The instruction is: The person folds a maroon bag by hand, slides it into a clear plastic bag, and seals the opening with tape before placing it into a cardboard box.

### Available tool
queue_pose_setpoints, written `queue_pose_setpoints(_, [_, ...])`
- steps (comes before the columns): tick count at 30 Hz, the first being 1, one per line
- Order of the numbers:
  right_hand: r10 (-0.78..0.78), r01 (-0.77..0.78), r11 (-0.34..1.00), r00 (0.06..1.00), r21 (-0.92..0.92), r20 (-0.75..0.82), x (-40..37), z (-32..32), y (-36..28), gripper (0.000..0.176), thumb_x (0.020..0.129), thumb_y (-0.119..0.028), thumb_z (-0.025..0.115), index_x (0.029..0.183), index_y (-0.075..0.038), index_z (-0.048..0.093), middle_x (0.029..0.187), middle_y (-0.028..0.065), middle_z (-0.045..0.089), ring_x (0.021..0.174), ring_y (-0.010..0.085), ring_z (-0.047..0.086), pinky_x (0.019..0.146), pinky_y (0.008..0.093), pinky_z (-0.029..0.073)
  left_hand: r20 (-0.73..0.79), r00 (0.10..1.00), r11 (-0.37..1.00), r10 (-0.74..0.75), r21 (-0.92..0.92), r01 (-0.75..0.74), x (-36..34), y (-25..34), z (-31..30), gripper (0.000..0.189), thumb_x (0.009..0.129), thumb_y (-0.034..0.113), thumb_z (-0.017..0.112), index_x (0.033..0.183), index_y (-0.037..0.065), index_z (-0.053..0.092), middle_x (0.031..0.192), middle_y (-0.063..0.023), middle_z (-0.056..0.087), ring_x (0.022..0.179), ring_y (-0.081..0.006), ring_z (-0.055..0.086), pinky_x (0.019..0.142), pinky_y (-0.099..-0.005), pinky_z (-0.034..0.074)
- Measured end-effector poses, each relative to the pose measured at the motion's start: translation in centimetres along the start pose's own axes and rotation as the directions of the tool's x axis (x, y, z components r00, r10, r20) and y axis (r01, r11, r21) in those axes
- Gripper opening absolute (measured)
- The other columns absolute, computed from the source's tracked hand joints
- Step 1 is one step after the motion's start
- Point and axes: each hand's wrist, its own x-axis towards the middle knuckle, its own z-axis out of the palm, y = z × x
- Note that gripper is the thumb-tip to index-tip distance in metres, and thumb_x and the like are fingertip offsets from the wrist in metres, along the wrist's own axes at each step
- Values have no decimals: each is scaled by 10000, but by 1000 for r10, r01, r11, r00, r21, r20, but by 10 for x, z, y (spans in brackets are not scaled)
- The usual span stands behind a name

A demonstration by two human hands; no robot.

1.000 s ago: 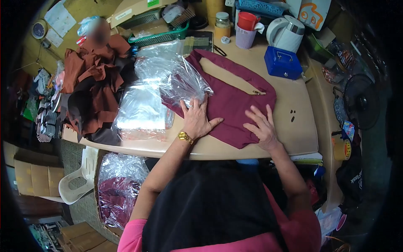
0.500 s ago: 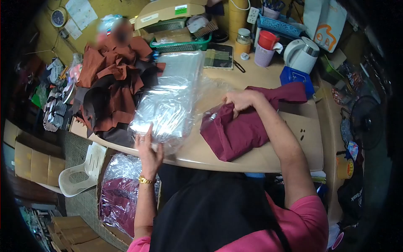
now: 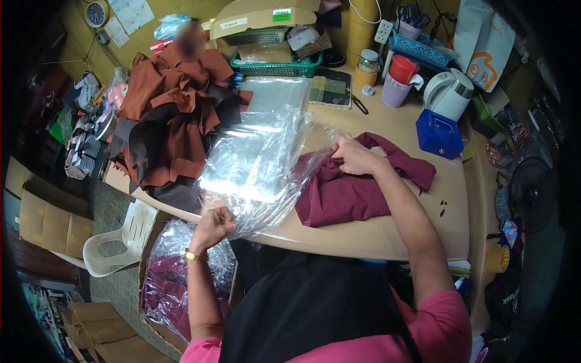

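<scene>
My left hand (image 3: 216, 226) is closed at the table's front edge, pinching the near end of a clear plastic bag (image 3: 275, 209). The loose film stretches to the right and partly overlaps a maroon garment (image 3: 348, 196), which lies bunched on the table. On that garment's upper side my right hand (image 3: 358, 155) has its fingers closed on the cloth; the plastic film reaches those fingers too, and whether they also grip it is not clear. Beneath the loose film lies a flat stack of clear plastic bags (image 3: 269, 97).
Brown and black cloth pieces (image 3: 175, 121) are heaped left of the bags. A blue metal box (image 3: 440, 134), a white kettle (image 3: 449, 94) and a purple cup (image 3: 396, 91) stand at the back right. Below the table, a carton holds plastic-wrapped maroon items (image 3: 175, 290) beside a white chair (image 3: 118, 248).
My left hand has gone from fingers spread on the bags to closed on the plastic, slightly lower. The film now stretches over the garment's left part. The view has shifted slightly.
</scene>
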Motion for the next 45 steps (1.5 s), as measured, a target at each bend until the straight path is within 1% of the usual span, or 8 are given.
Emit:
queue_pose_setpoints(4, [-222, 232, 968, 969, -91, 111, 25, 18, 28, 202, 660, -106, 783, 832, -33, 707, 1301, 212, 528, 1204, 347, 539, 949, 440, 450, -357, 871, 656, 338, 753, 54, -29, 54, -19, 340, 759, -48, 560, 1024, 77, 731, 1005, -195, 607, 899, -388, 629, 780, -453, 525])
queue_pose_setpoints(11, [-159, 130, 982, 962, 139, 221, -15, -21, 8, 284, 669, -127, 785, 908, 3, 703, 876, 169, 709, 792, 344, 668, 777, 394, 513, -492, 702, 540, 514, 822, 181, -30, 133, -33, 817, 686, 2, 749, 1434, 66, 427, 1528, -141, 381, 1180, -382, 550, 954, -438, 498])
queue_pose_setpoints(23, [400, 444, 674, 452, 590, -797, -128, -68, -67, 286, 871, -74, 742, 1138, 16, 695, 1073, 48, 714, 928, 120, 657, 849, 269, 512, 91, 645, 119, 759, 954, -274, 21, 220, 61, 671, 759, -83, 547, 1412, 59, 485, 1641, -114, 202, 1481, -393, 245, 1091, -556, 369])
queue_pose_setpoints(32, [45, 501, 616, 747, 607, -663, -32, -15, -65, 331, 875, -11, 676, 1203, 11, 640, 1151, 87, 680, 1021, 138, 637, 887, 322, 527, 410, 500, -89, 763, 832, -547, 27, 255, 110, 685, 859, 62, 542, 1518, 155, 378, 1546, -97, 403, 1495, -305, 266, 1198, -626, 118])
queue_pose_setpoints(34, [195, 398, -279, 915, 874, -354, -13, 20, -37, 359, 901, -95, 673, 1246, -11, 613, 1201, 98, 659, 1047, 182, 644, 877, 343, 534, 523, 413, -170, 746, 748, -641, 29, 239, 124, 646, 881, 124, 528, 1511, 164, 391, 1539, -87, 417, 1476, -302, 310, 1197, -621, 133])
queue_pose_setpoints(36, [281, 375, -399, 919, 837, -277, -10, 19, -36, 395, 895, -149, 687, 1259, -17, 607, 1229, 102, 645, 1077, 197, 633, 897, 353, 528, 598, 346, -227, 723, 679, -699, 25, 214, 141, 646, 878, 155, 533, 1509, 174, 395, 1536, -72, 427, 1464, -294, 338, 1193, -617, 157])
queue_pose_setpoints(43, [578, 471, -180, 761, 863, -295, -44, -35, -11, 524, 878, -311, 729, 1301, -35, 589, 1314, 112, 603, 1167, 242, 599, 958, 384, 508, 543, 472, 19, 694, 641, -767, -5, 153, 148, 515, 885, 203, 606, 1395, 152, 548, 1647, -82, 198, 1528, -320, 144, 1168, -666, 125])
queue_pose_setpoints(45, [428, 174, 772, 570, 611, -702, -60, -50, -11, 414, 815, -314, 741, 1143, -68, 680, 1207, 123, 640, 1063, 265, 634, 868, 405, 531, 474, 469, 114, 745, 603, -790, -5, 153, 150, 528, 865, 158, 616, 1389, 141, 551, 1650, -104, 179, 1527, -352, 124, 1159, -684, 106])
